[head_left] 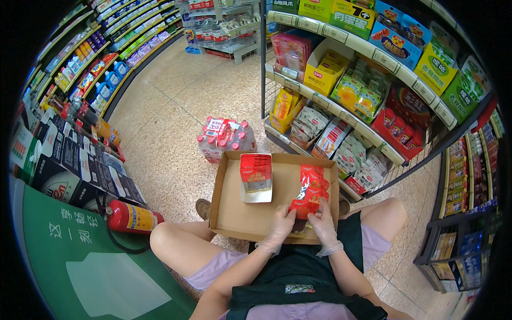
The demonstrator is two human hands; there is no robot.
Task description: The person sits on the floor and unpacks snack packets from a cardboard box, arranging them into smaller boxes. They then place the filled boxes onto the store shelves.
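A shallow cardboard tray (230, 218) rests across my lap. In its left half lies a small white display box (256, 197) with a row of red snack packets (256, 170) inside. More loose red packets (314, 178) overlap one another at the tray's right side. My left hand (282, 222), in a clear thin glove, pinches the left edge of the nearest red packet (305, 209). My right hand (324, 225), gloved the same way, grips that packet's right side. Something dark and yellowish below the packet is partly hidden between my hands.
A shrink-wrapped pack of bottles (226, 138) stands on the floor beyond the tray. Snack shelves (320, 94) rise at the front right. To my left are a fire extinguisher (132, 216), dark cartons (80, 168) and a green panel (52, 256).
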